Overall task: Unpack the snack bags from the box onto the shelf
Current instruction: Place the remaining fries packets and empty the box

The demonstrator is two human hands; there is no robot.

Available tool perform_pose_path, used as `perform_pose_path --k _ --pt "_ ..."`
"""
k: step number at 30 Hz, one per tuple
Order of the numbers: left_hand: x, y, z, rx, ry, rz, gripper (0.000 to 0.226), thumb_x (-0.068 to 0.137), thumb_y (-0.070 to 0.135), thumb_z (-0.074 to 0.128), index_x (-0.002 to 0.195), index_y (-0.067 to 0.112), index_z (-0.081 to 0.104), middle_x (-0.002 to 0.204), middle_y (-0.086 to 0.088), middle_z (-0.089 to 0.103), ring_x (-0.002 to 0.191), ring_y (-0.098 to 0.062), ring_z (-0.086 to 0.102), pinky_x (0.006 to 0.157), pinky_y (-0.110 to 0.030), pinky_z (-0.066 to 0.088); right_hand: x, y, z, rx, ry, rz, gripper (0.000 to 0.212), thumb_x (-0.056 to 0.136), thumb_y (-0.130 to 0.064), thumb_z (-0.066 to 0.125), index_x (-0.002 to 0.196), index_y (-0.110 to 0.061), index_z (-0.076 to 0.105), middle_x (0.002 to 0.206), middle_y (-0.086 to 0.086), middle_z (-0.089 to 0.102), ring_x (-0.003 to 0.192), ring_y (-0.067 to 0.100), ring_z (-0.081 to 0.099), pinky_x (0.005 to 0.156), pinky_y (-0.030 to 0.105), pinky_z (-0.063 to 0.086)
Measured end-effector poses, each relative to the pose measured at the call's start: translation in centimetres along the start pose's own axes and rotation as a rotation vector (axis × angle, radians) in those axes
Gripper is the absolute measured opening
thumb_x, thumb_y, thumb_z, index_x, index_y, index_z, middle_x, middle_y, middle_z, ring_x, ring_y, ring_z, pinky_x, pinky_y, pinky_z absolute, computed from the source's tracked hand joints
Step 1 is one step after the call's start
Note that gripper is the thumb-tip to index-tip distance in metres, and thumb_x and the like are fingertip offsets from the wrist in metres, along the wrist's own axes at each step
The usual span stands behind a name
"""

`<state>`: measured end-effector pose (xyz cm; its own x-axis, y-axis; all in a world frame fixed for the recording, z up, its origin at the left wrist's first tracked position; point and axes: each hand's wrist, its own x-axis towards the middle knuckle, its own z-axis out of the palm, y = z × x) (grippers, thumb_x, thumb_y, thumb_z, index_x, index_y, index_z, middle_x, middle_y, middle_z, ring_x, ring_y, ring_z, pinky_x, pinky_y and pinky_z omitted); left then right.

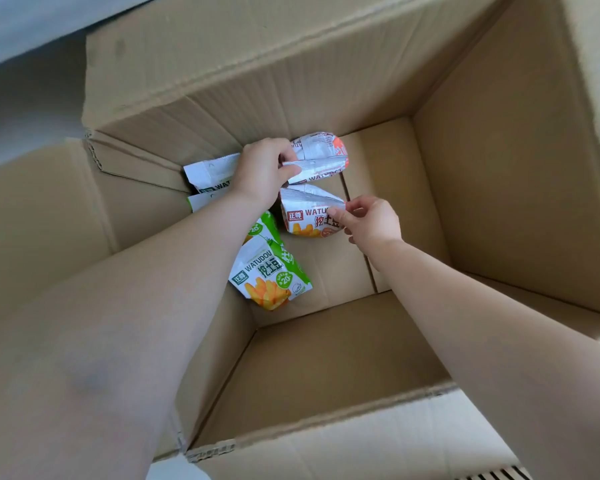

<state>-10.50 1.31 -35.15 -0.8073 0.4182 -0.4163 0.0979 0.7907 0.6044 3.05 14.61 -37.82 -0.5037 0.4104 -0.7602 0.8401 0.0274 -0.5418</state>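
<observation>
You are reaching into a large open brown cardboard box point(499, 188), nearly emptied; the shelf is out of view. A few green-and-white snack bags point(271, 275) lie on its floor. Your left hand point(262, 171) grips an orange-and-white snack bag point(321, 157) by its top. Your right hand point(369, 221) pinches the corner of a second orange-and-white bag point(305, 216), not yet lifted.

Left forearm point(174, 271) covers most of two green snack bags point(201, 183) at far left of box floor. Left hand point(262, 171) hides the orange bags' point(321, 157) top edges. Box point(499, 168) flaps cut off right and near edges.
</observation>
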Motion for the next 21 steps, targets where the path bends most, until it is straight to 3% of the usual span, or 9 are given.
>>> perform_pose_path --k 2,5,8,10,13,15,18,21 --pt "0.3 -0.1 0.2 0.006 0.035 -0.011 0.010 0.084 0.012 0.070 0.079 0.012 0.062 0.105 -0.011 0.067 0.093 -0.027 0.065 0.081 -0.035 0.049 -0.1 -0.3 -0.6 -0.110 0.010 -0.053 0.033 0.082 -0.042 0.076 0.098 -0.018 0.060 0.100 -0.003 0.061 0.084 0.016 0.056 0.072 0.033 0.047" --pt "0.4 -0.2 0.8 -0.024 0.032 0.012 0.011 0.085 0.009 0.068 0.088 -0.001 0.063 0.126 -0.013 0.060 0.113 -0.026 0.057 0.096 -0.032 0.041 -0.3 -0.7 -0.2 -0.107 -0.104 -0.159 0.060 0.079 -0.020 0.081 0.130 -0.020 0.049 0.109 -0.008 0.050 0.096 0.012 0.052 0.078 0.022 0.038" --pt "0.2 0.0 1.0 -0.113 0.012 0.023 0.009 0.089 0.008 0.063 0.084 0.006 0.056 0.135 -0.012 0.056 0.119 -0.023 0.055 0.101 -0.032 0.041 0.3 -0.4 0.8 -0.146 -0.192 -0.190 0.056 0.075 -0.001 0.079 0.123 -0.017 0.056 0.101 -0.002 0.061 0.093 0.018 0.059 0.073 0.023 0.042" --pt "0.0 0.0 0.5 -0.162 0.014 0.005 0.021 0.090 0.007 0.061 0.075 0.015 0.047 0.132 -0.010 0.058 0.117 -0.021 0.058 0.099 -0.032 0.043 0.6 -0.7 0.5 -0.200 -0.150 -0.190 0.040 0.074 -0.001 0.078 0.108 -0.014 0.063 0.094 0.003 0.067 0.087 0.023 0.063 0.069 0.027 0.046" --pt "-0.9 0.6 -1.3 -0.222 0.004 -0.008 0.032 0.090 0.009 0.059 0.068 0.023 0.040 0.120 -0.008 0.065 0.112 -0.019 0.062 0.095 -0.036 0.048 -0.2 -1.7 -1.3 -0.303 -0.116 -0.176 0.027 0.074 -0.009 0.079 0.098 -0.011 0.068 0.091 0.007 0.073 0.087 0.026 0.068 0.077 0.037 0.055" --pt "-1.8 1.6 -3.2 -0.231 0.007 -0.039 0.031 0.090 0.011 0.057 0.068 0.022 0.040 0.103 -0.002 0.069 0.098 -0.015 0.065 0.079 -0.033 0.051 -1.6 -2.4 -3.0 -0.265 -0.122 -0.137 0.026 0.075 -0.013 0.081 0.097 -0.013 0.068 0.091 0.005 0.073 0.086 0.023 0.069 0.079 0.037 0.057" --pt "-4.2 4.0 -6.5 -0.160 0.035 -0.064 0.024 0.093 0.015 0.056 0.074 0.017 0.043 0.066 0.007 0.049 0.058 -0.009 0.043 0.053 -0.030 0.033 -5.0 -3.9 -6.1 -0.131 -0.180 -0.093 0.029 0.075 -0.017 0.084 0.099 -0.011 0.068 0.096 0.003 0.074 0.087 0.020 0.071 0.083 0.036 0.057" --pt "-7.5 7.7 -10.3 -0.138 0.060 -0.100 0.017 0.096 0.018 0.052 0.082 0.013 0.044 0.063 0.005 0.042 0.055 -0.011 0.035 0.053 -0.033 0.027 -10.2 -6.8 -9.7 0.091 -0.241 -0.045 0.032 0.078 -0.013 0.081 0.107 -0.007 0.068 0.103 0.008 0.075 0.095 0.022 0.072 0.087 0.035 0.057"
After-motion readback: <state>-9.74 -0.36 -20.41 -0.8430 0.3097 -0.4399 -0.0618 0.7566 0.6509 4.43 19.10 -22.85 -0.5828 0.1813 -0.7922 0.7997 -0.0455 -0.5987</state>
